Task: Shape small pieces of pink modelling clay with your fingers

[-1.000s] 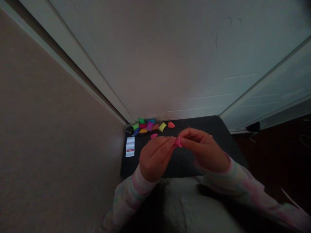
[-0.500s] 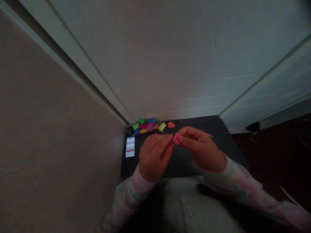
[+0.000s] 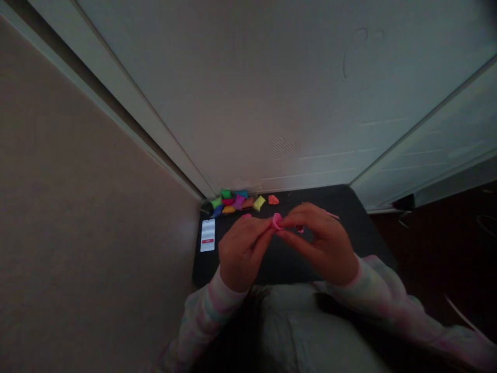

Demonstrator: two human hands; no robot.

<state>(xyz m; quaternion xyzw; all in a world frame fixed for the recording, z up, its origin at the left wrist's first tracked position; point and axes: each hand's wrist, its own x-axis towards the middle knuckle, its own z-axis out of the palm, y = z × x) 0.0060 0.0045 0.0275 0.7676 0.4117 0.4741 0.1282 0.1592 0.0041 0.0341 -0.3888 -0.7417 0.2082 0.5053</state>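
A small pink piece of modelling clay [image 3: 277, 221], bent into a curled shape, is pinched between the fingertips of my left hand [image 3: 240, 251]. My right hand [image 3: 326, 241] meets it from the other side, thumb and forefinger on its edge. Both hands are raised over the dark table [image 3: 287, 259]. Behind my left hand, a second bit of pink clay [image 3: 246, 215] shows only in part. Through the gap in my right hand's fingers I see another pink bit [image 3: 300, 228], and a thin pink strip [image 3: 333, 215] lies just beyond that hand.
Several coloured clay packets [image 3: 238, 202] lie along the table's back left, with a yellow packet [image 3: 259, 202] at their right end. Beside it is a coral clay lump [image 3: 274, 199]. A lit phone [image 3: 207, 234] rests at the left edge. A white panel [image 3: 287, 103] rises behind the table.
Both hands and the pink clay have shifted slightly left. My right thumb has slid lower and its fingers have spread apart, while the clay now shows a rounder, cupped curl.
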